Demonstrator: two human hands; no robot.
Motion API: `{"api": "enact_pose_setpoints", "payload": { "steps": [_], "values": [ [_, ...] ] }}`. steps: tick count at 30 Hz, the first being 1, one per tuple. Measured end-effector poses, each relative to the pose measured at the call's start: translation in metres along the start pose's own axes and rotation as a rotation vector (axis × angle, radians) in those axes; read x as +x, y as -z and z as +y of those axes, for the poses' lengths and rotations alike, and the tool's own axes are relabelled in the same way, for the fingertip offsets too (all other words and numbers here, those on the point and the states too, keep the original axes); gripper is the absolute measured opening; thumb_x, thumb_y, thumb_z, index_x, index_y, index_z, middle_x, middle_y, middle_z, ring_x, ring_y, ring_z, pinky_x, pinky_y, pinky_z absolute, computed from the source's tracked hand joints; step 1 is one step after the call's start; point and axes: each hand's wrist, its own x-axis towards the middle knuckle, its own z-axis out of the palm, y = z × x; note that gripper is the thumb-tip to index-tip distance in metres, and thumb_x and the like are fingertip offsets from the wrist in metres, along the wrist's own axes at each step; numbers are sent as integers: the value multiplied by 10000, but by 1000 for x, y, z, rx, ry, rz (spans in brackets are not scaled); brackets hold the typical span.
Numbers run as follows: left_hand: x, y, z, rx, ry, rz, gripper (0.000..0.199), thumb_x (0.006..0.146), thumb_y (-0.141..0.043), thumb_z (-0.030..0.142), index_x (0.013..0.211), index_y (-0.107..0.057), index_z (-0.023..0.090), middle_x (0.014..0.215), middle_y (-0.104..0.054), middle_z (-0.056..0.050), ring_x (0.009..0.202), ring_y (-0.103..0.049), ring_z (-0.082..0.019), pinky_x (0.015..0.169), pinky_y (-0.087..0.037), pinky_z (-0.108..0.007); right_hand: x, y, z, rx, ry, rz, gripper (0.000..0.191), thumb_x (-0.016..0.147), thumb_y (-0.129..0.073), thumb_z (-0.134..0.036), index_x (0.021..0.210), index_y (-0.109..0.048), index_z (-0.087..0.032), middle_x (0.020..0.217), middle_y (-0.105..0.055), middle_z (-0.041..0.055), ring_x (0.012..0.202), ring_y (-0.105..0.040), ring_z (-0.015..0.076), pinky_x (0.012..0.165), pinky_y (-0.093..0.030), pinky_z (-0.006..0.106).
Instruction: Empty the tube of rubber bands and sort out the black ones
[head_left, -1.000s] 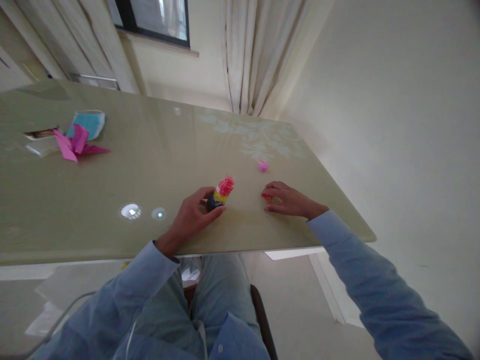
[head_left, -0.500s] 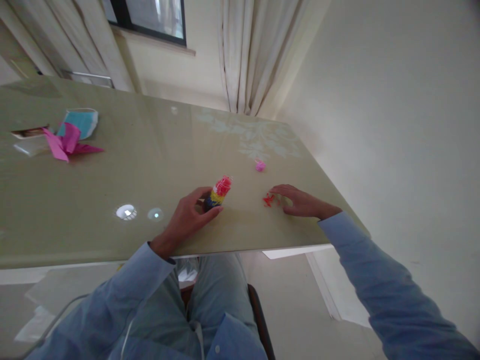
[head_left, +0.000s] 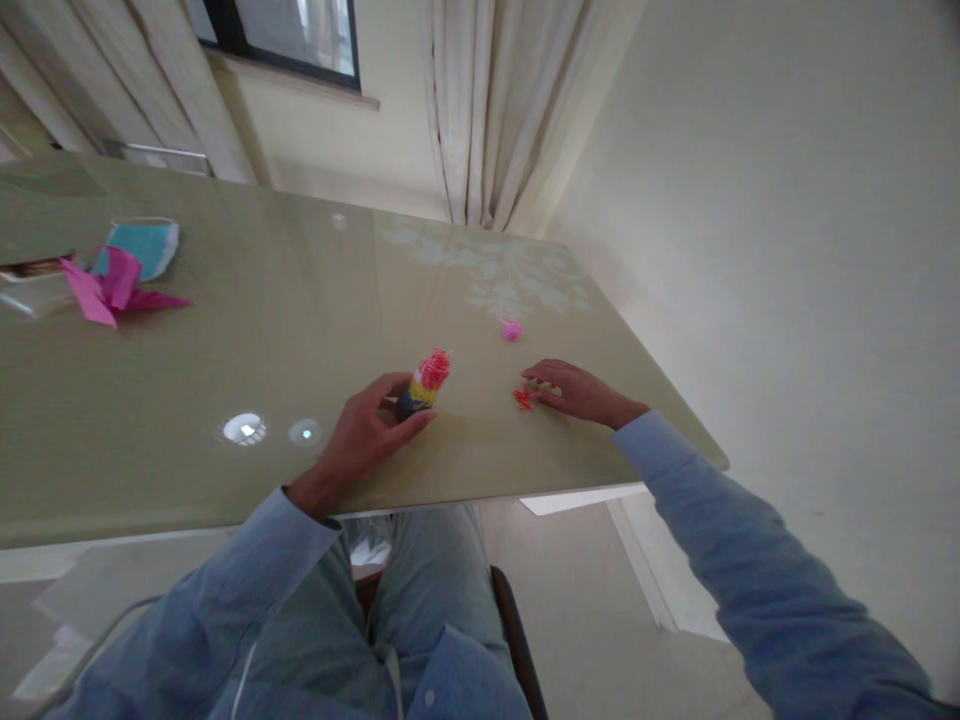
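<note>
- We see the banded piece [head_left: 424, 386] leaning above the near part of the table [head_left: 315, 330], in our left hand [head_left: 366, 428]; its bands run red, yellow and dark blue, its surface looks rough and knobbly, and any marking on its pale patch is too small to read
- Our left fingers curl round its dark lower end, the thumb along the near side
- Right of the banded piece, our right hand [head_left: 576, 390] meets a loose scatter of small red bits [head_left: 522, 399]; the fingers are bent, and we cannot tell whether they pinch one
- Beyond the banded piece and to its right sits a small pink bundle [head_left: 511, 329], blurred
- Far left of the banded piece lies sharply folded pink paper [head_left: 120, 280], overlapping a pleated blue mask [head_left: 150, 246]; the table itself is glossy
</note>
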Motion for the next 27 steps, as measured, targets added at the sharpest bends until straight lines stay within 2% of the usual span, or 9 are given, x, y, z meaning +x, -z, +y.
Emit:
{"api": "enact_pose_setpoints", "payload": {
  "steps": [5, 11, 14, 19, 24, 27],
  "values": [
    [0, 0, -2, 6, -2, -3, 579, 758, -732, 569, 1186, -638, 190, 1098, -737, -82, 826, -719, -209, 751, -595, -322, -4, 2, 7, -12, -107, 76, 302, 947, -469, -218, 1125, -712, -193, 1029, -735, 117, 886, -690, 199, 821, -561, 358],
    [1, -1, 0, 23, -15, -11, 553, 758, -725, 567, 1162, -652, 196, 1074, -742, -74, 818, -714, -209, 750, -594, -323, -16, 5, -3, 40, -183, 13, 304, 838, -601, -206, 1117, -718, -187, 926, -742, 84, 784, -688, 189, 735, -555, 310],
    [2, -1, 0, 19, -16, -8, 563, 756, -726, 572, 1162, -652, 188, 1082, -739, -80, 815, -712, -210, 747, -593, -323, -15, 0, -13, 74, -226, 40, 290, 815, -625, -198, 1089, -718, -183, 877, -743, 70, 749, -685, 184, 723, -558, 307],
    [2, -1, 0, 6, -13, -8, 547, 758, -728, 562, 1153, -652, 191, 1072, -741, -75, 823, -711, -210, 762, -594, -329, -9, -7, -18, 268, -273, 89, 354, 792, -640, -188, 1142, -688, -191, 905, -759, 59, 776, -717, 179, 763, -586, 320],
    [1, 0, 1, -7, -7, -15, 550, 757, -726, 551, 1161, -642, 187, 1088, -740, -82, 833, -714, -214, 765, -595, -334, -11, -7, -14, 171, -295, 149, 319, 836, -653, -289, 1132, -699, -182, 883, -735, 65, 726, -683, 174, 712, -573, 314],
    [1, 0, 2, -10, -18, -19, 546, 754, -729, 552, 1151, -645, 186, 1089, -740, -83, 836, -712, -215, 764, -595, -336, -10, -8, -18, 87, -276, 154, 381, 816, -714, -367, 1151, -699, -186, 950, -703, 85, 741, -654, 173, 709, -556, 311]
  ]
}}
